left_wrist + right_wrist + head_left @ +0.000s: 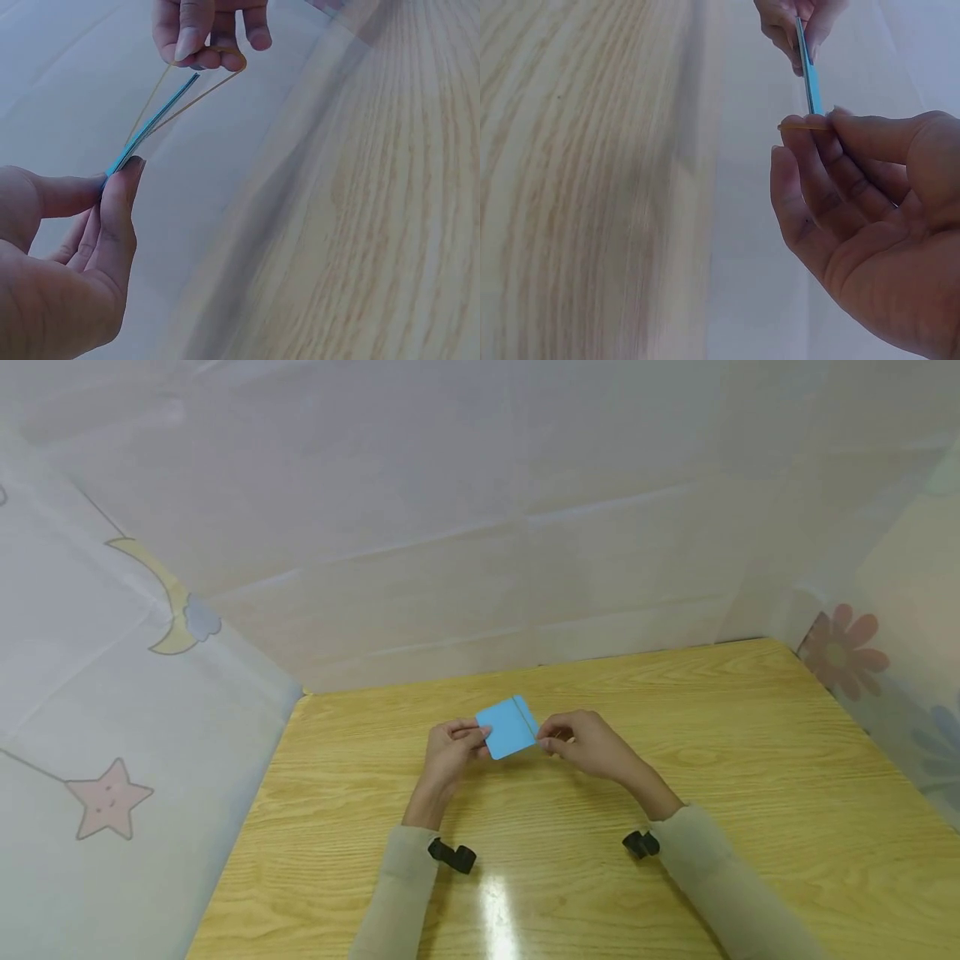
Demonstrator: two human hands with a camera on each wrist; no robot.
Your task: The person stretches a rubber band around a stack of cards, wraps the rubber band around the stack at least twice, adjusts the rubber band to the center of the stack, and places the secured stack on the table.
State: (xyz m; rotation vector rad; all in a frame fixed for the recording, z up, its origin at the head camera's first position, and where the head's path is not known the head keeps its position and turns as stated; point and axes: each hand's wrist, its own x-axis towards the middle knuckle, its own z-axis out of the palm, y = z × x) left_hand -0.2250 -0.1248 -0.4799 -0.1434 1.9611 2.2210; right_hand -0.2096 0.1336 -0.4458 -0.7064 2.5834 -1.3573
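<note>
left hand (450, 747) pinches blue cards (502, 732), some fingers hidden behind | cards over table (315, 827), between the hands, layers hard to count | rubber band (524, 717) round their right part, underside hidden from above | right hand (588, 743) pinches band's right end | sleeves (401, 885) cut off near

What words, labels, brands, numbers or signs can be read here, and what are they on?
None: no readable text shows in any view.
The blue square and the thin yellowish band show no lettering.
The black wrist pieces are too small to check for markings.
The pale walls carry drawings, including a moon, a star and flowers.
</note>
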